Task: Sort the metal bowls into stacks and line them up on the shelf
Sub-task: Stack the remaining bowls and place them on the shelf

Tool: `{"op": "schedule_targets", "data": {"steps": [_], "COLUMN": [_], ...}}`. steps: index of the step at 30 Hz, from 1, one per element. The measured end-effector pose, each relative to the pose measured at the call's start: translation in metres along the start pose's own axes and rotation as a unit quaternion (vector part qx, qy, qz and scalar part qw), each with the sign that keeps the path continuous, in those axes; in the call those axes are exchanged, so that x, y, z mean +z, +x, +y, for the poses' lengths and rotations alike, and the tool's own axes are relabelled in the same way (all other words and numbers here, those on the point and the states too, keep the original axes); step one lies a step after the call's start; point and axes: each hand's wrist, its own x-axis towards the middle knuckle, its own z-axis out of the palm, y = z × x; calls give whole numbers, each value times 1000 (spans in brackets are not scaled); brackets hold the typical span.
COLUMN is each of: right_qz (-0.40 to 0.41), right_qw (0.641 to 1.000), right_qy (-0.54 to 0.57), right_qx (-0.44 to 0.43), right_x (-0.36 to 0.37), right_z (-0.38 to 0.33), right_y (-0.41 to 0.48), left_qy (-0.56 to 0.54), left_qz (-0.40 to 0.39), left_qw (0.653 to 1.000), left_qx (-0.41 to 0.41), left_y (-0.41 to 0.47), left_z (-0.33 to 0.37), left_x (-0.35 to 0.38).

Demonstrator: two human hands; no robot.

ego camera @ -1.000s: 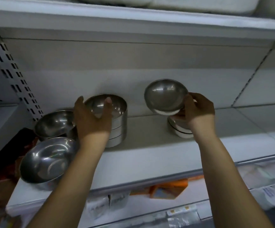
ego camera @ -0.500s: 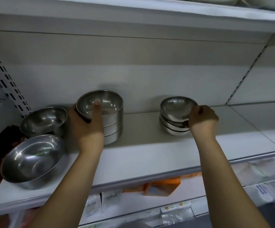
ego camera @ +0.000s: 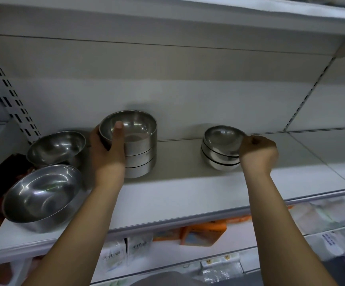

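A stack of straight-sided metal bowls [ego camera: 140, 153] stands at the back of the white shelf [ego camera: 188, 195]. My left hand [ego camera: 107, 153] grips the top bowl of it, thumb inside the rim. To the right is a stack of small round bowls [ego camera: 221, 149]; my right hand [ego camera: 257, 153] holds the right rim of its top bowl with curled fingers. Two large round bowls sit at the left: one at the back [ego camera: 57, 146], one at the front edge [ego camera: 41, 196].
A slotted upright [ego camera: 6, 96] rises at the left. The shelf above [ego camera: 229, 13] hangs low overhead. Packaged goods [ego camera: 204, 232] fill the shelf below. A shelf seam [ego camera: 320, 159] runs to the right of the small stack.
My right hand lowered the small bowl it held tilted in the air onto the small stack. My left hand stays on the straight-sided stack.
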Motion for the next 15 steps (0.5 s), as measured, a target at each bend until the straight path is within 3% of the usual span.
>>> {"op": "schedule_targets", "data": {"steps": [5,9,15], "right_qz": [9,70,-4], "right_qw": [1000,996,981], "right_qy": [17,55,170], "right_qx": [7,-12,-97], "right_x": [-3,0,23], "right_z": [0,0,-38], "right_y": [-6,-21,-78], "left_qy": [-10,-20,-26], "left_qz": [-7,-26,-38], "left_qw": [1000,999,999], "left_qx": [3,-6,0], "left_y": [2,3,-12], "left_z": [-3,-4,-3], "left_x": [-1,-7,-21]}}
